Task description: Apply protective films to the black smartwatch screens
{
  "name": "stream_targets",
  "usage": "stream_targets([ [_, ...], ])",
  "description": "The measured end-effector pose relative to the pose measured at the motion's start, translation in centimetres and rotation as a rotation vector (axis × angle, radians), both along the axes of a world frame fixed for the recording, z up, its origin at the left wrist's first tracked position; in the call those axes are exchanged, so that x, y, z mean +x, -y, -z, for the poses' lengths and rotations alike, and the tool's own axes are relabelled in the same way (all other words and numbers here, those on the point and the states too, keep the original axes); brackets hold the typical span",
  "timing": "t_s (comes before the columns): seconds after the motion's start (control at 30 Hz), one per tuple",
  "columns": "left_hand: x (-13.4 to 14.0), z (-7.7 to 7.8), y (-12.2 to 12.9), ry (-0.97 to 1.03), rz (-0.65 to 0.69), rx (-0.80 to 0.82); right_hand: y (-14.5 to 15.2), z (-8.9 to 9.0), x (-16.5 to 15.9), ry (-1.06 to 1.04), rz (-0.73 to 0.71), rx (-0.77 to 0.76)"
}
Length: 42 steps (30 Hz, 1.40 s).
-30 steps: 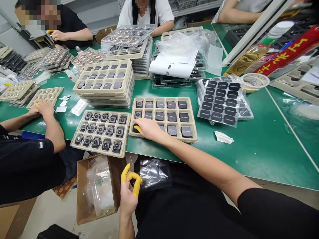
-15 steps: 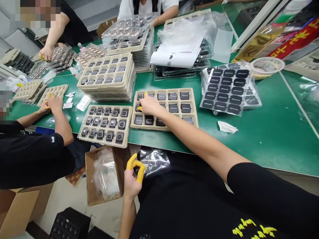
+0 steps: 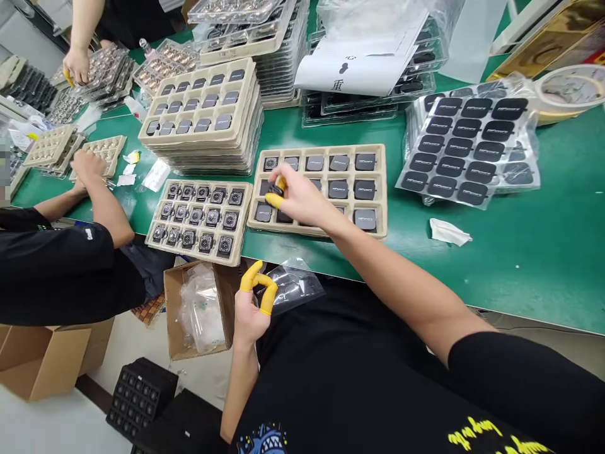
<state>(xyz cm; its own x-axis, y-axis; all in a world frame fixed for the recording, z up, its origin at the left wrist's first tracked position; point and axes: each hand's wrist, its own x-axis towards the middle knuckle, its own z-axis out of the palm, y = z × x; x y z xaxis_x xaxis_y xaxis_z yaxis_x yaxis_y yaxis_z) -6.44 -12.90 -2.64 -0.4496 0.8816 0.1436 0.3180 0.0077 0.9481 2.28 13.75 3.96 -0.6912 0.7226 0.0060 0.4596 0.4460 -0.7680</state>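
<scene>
Pinching a small dark module (image 3: pixel 275 188) between capped thumb and forefinger, the right hand (image 3: pixel 302 198) hovers over the left part of the beige tray (image 3: pixel 378 189) that sits near the front edge of the green surface (image 3: pixel 496 252). The grip is nearly closed, its yellow-capped fingertips (image 3: pixel 275 200) pressed to the module's sides, and the piece sits just clear of its pocket, slightly tilted. I judge it light and rigid, a little square body with a glossy face that would mark or scratch easily, so the edges look like the right place to hold it, as is done here, not the flat face. The caps should give some friction on what looks like smooth plastic or glass.

The left hand (image 3: pixel 250 309) is below the front edge of the surface, over the lap, thumb and forefinger in yellow caps and curled almost together around the corner of a clear bag (image 3: pixel 293 287). Whether it truly clamps the film I cannot tell for certain, though it touches it.

Left of the tray lies a second tray (image 3: pixel 154 230) filled with modules lying back-up, showing round sensors. Behind both stands a tall stack of trays (image 3: pixel 208 151). A sheet of black pads (image 3: pixel 466 148) lies toward the right. A co-worker's hand (image 3: pixel 87 167) works at the left edge, and a cardboard box (image 3: pixel 172 315) stands on the floor below.
</scene>
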Motion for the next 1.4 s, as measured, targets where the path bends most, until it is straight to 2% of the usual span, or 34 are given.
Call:
stream_targets([
  [0.1, 0.5, -0.4, -1.5, -0.056, 0.071, -0.003, 5.1, 0.0, 4.6, -0.294, -0.115, -0.300],
  [0.2, 1.1, -0.6, -2.6, -0.180, 0.136, -0.018, 9.0, 0.5, 7.5, -0.358, -0.132, -0.514],
  [0.27, 1.4, -0.6, -3.0, -0.272, 0.156, -0.025, 10.0, 0.9, 8.3, -0.336, -0.087, -0.593],
  [0.4, 1.8, -0.7, -3.8, -0.370, 0.187, -0.047, 9.7, 1.4, 9.0, -0.290, -0.030, -0.664],
  [0.47, 2.1, -1.1, -4.3, -0.292, 0.193, -0.075, 9.5, 1.6, 9.3, -0.313, -0.013, -0.600],
  [0.6, 2.7, -2.1, -5.0, 0.072, 0.231, -0.175, 9.8, 1.8, 9.8, -0.382, 0.060, -0.310],
  [0.67, 2.7, -2.3, -5.0, 0.202, 0.257, -0.206, 9.8, 1.8, 10.0, -0.395, 0.080, -0.289],
  [0.73, 2.4, -2.3, -4.8, 0.267, 0.274, -0.196, 9.6, 1.7, 10.2, -0.398, 0.082, -0.341],
  [0.9, 1.0, -1.7, -4.5, 0.322, 0.414, -0.128, 9.2, 1.2, 10.7, -0.426, 0.021, -0.531],
  [1.03, 0.8, -1.4, -4.9, 0.293, 0.448, -0.114, 9.7, 1.4, 10.7, -0.440, 0.018, -0.536],
  [1.17, 1.2, -0.9, -5.0, 0.324, 0.440, -0.119, 10.0, 1.6, 10.9, -0.392, -0.017, -0.455],
  [1.3, 1.2, -0.3, -4.7, 0.304, 0.440, -0.119, 9.9, 1.7, 11.3, -0.329, -0.097, -0.283],
  [1.4, 1.1, 0.1, -4.8, 0.281, 0.436, -0.075, 10.0, 2.0, 11.4, -0.373, -0.154, -0.157],
])
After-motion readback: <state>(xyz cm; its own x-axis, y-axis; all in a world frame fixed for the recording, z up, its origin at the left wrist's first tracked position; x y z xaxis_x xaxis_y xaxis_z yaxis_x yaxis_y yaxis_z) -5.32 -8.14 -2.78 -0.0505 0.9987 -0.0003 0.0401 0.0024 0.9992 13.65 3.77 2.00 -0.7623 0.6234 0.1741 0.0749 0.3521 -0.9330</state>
